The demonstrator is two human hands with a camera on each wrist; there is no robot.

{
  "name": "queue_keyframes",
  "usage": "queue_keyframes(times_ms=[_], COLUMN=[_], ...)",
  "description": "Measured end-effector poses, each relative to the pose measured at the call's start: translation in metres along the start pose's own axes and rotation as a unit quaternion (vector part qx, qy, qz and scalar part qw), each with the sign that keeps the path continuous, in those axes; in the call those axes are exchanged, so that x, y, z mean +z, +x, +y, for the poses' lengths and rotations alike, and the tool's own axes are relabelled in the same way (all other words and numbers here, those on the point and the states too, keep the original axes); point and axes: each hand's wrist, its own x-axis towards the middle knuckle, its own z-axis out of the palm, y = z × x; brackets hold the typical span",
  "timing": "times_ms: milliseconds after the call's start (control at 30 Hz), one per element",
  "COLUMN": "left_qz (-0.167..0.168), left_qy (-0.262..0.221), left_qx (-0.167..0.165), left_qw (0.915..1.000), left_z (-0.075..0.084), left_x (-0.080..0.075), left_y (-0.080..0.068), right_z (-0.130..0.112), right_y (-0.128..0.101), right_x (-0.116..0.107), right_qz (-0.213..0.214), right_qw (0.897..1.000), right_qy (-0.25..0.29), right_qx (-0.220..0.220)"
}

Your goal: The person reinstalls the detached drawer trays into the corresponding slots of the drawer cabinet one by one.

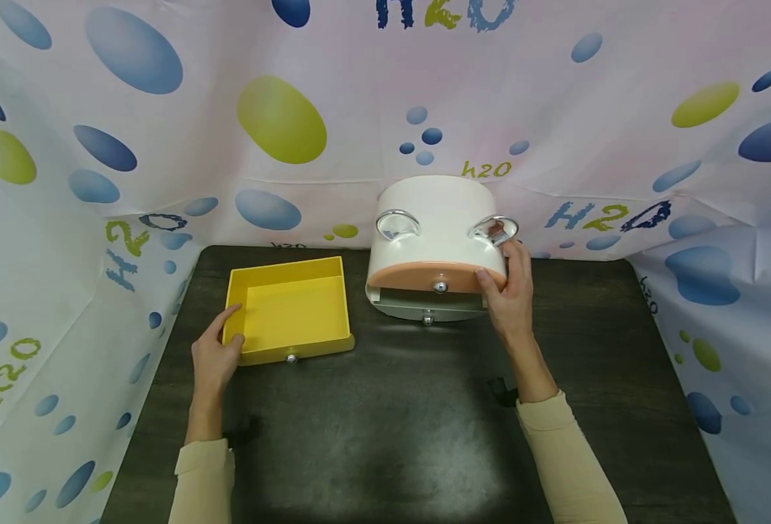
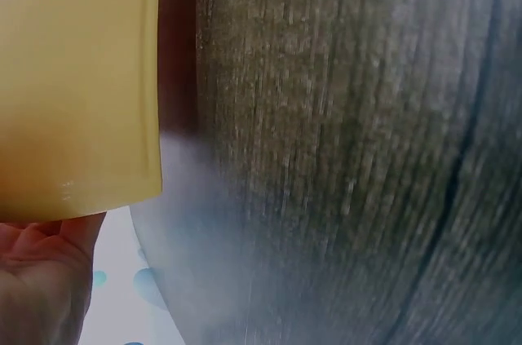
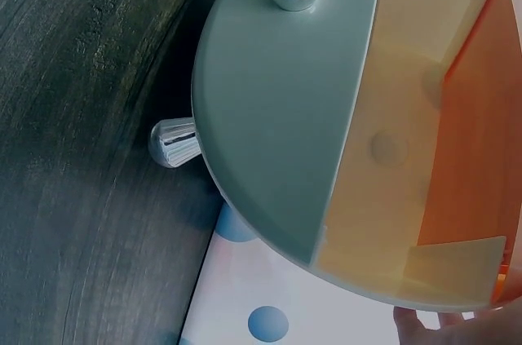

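Observation:
My left hand (image 1: 218, 356) grips a shallow yellow drawer (image 1: 294, 309) by its left wall. The drawer is open-topped, with a round silver knob on its front. In the left wrist view, the yellow drawer (image 2: 77, 76) fills the upper left, above the dark wood. My right hand (image 1: 511, 295) holds the right side of a rounded white mini chest of drawers (image 1: 434, 218), its thumb on the orange drawer front (image 1: 412, 276). Below that gapes an open slot, with a green drawer front (image 3: 277, 108) at the bottom. A silver leg (image 3: 175, 143) shows beneath.
Two shiny chrome loops (image 1: 397, 224) stick out of the chest's top. Everything is on a dark wood table (image 1: 385, 422). A white sheet (image 1: 372, 109) with blue and green spots hangs behind and at both sides, meeting the table's back edge.

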Motion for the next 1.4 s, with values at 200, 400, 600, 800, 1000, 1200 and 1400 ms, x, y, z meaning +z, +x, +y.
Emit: queue_keyframes(times_ms=[200, 400, 600, 800, 1000, 1200, 1400], left_qz=[-0.003, -0.007, -0.020, -0.021, -0.019, -0.014, -0.003], left_qy=[-0.006, -0.010, -0.012, -0.033, -0.036, -0.031, -0.025], left_qx=[0.006, -0.007, -0.034, -0.042, -0.036, -0.029, -0.013], left_qw=[1.0000, 0.9999, 0.9992, 0.9984, 0.9985, 0.9990, 0.9996], left_z=[0.001, 0.003, 0.006, 0.006, 0.006, 0.009, 0.010], left_x=[0.000, -0.003, -0.008, -0.012, -0.015, -0.017, -0.020], left_y=[-0.003, -0.005, -0.011, -0.021, -0.028, -0.032, -0.037], right_z=[-0.001, -0.002, -0.001, 0.000, 0.000, -0.002, -0.004], right_y=[-0.001, -0.001, -0.002, -0.002, -0.003, -0.002, -0.002], right_x=[0.000, 0.000, 0.000, 0.000, 0.000, 0.000, -0.001], right_qz=[0.003, 0.001, -0.001, 0.000, 0.002, 0.002, 0.004], right_qw=[1.000, 1.000, 1.000, 1.000, 1.000, 1.000, 1.000], right_qy=[0.000, -0.003, -0.006, -0.006, -0.009, -0.005, -0.010], right_qx=[0.002, 0.005, 0.008, 0.004, 0.000, -0.004, -0.011])
